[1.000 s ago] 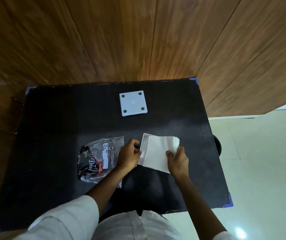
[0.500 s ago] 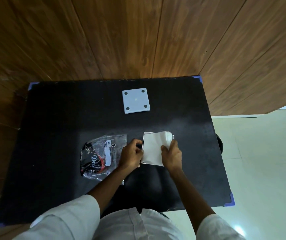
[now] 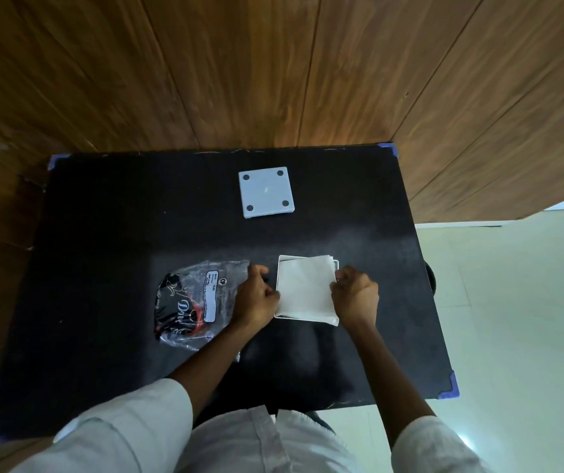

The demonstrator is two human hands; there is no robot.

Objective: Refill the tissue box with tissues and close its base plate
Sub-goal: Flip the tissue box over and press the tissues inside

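Observation:
A white square tissue box [image 3: 278, 268] lies upturned on the black table [image 3: 103, 233], its open base facing me. A stack of white tissues [image 3: 304, 288] fills the opening and sticks out a little at the far right corner. My left hand [image 3: 256, 297] grips the box's left wall. My right hand [image 3: 355, 297] is curled against the right edge, fingers pinching the tissues there. The pale square base plate [image 3: 266, 192], with dark round feet at its corners, lies apart at the far middle of the table.
A crumpled clear plastic wrapper [image 3: 195, 302] with black and red print lies just left of my left hand. Wood-panelled walls stand behind and to the left of the table. Pale floor tiles lie to the right.
The tissue stack was tilted and hanging over the box's right side; it now lies squarer in the opening. My right hand moved from the near right corner up to the right edge.

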